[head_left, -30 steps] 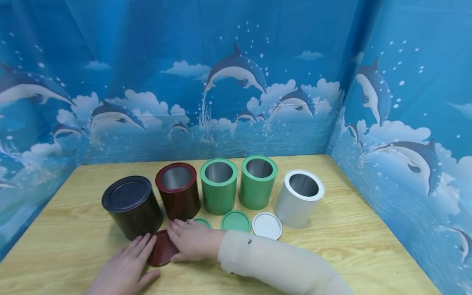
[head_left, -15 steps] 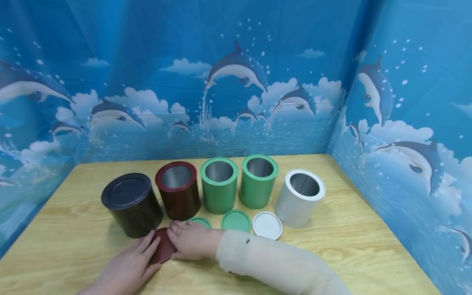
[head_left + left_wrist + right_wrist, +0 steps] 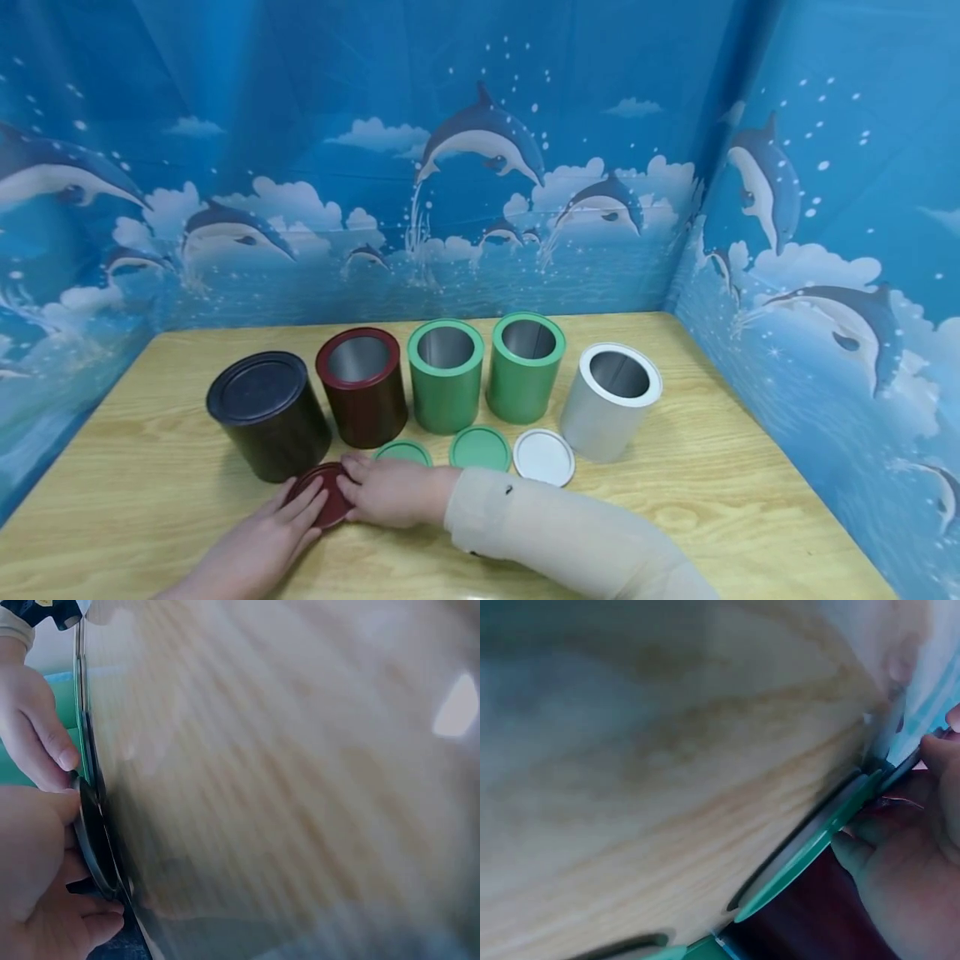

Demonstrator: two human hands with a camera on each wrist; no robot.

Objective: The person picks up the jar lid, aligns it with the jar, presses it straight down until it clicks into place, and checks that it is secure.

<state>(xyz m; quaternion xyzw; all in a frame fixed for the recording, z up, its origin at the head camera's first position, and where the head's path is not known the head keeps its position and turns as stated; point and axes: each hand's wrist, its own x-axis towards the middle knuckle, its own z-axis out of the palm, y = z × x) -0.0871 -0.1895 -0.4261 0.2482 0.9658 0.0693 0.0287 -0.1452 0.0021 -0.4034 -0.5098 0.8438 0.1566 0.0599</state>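
Observation:
A dark red lid (image 3: 335,500) is between my two hands, in front of the black can (image 3: 273,421) and the open dark red can (image 3: 365,400). My left hand (image 3: 262,533) grips its left edge, fingers over the top. On the opposite edge, the right hand (image 3: 397,492) pinches it between thumb and fingers. Seen edge-on in the left wrist view, the lid (image 3: 94,836) looks slightly raised and tilted from the table. The right wrist view shows the right hand (image 3: 907,862) at the lid's edge, close to a green lid (image 3: 810,847).
Two open green cans (image 3: 447,392) stand in the row, then an open white can (image 3: 603,425) at the right. Two green lids (image 3: 480,448) and a white lid (image 3: 543,457) lie in front. The wooden table (image 3: 712,492) meets a dolphin-print curtain (image 3: 337,100).
The left fingers and thumb have closed in on the dark red lid. The lid has shifted slightly back and left, and more of the leftmost green lid shows beyond the right hand.

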